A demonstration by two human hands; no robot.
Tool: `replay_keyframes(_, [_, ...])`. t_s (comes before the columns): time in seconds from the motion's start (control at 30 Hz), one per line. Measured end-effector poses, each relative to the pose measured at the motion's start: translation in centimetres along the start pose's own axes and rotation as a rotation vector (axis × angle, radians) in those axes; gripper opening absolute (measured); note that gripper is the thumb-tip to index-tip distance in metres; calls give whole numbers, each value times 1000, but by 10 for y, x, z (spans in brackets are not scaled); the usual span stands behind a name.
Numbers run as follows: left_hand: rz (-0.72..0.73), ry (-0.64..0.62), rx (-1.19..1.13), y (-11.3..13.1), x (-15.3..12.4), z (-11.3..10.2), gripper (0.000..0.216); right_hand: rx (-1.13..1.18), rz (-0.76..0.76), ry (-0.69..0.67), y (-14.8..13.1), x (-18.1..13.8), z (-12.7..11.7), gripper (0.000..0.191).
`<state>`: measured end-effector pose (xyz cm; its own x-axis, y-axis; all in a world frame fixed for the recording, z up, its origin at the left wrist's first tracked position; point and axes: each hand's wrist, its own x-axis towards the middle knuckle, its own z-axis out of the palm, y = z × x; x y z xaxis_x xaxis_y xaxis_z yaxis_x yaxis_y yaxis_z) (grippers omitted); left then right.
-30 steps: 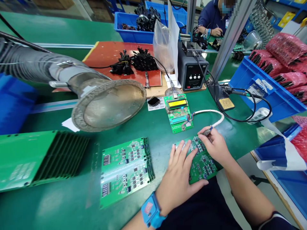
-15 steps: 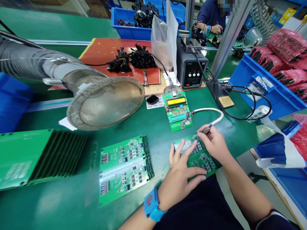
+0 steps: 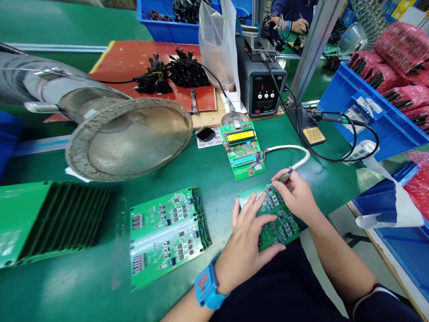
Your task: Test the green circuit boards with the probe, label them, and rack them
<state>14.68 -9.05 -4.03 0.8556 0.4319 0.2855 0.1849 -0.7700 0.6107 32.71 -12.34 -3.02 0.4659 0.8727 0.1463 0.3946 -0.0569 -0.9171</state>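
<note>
My left hand [image 3: 246, 241] lies flat with spread fingers on a green circuit board [image 3: 279, 223] at the table's near edge, a blue wrist strap on its wrist. My right hand [image 3: 296, 194] is closed on a small probe plug [image 3: 284, 177] at the end of a white cable [image 3: 295, 154], pressing it onto the board's far corner. The cable runs to a green programmer board with a lit yellow display [image 3: 244, 150].
A stack of green boards [image 3: 167, 235] lies left of my hands, a bigger stack [image 3: 40, 226] farther left. A metal fume hood [image 3: 127, 136] hangs over the belt. A soldering station [image 3: 264, 91], iron stand [image 3: 310, 129], blue bins [image 3: 368, 123] and another person [image 3: 291, 18] are behind.
My view has drifted, so everything sits a little lower left in frame. Both hands stay on the board, the right still pressing the plug at its far corner.
</note>
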Motion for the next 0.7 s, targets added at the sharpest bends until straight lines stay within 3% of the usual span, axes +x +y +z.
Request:
replay_keyframes(0.23, [-30, -51, 45, -2, 0, 1, 94, -9, 10, 6, -2, 0, 0, 5])
replay_keyframes(0.6, [-12, -45, 135, 2, 1, 1, 74, -24, 4, 4, -3, 0, 0, 6])
replay_keyframes(0.7, [0, -33, 115, 2, 1, 0, 59, -25, 3, 8, -3, 0, 1, 6])
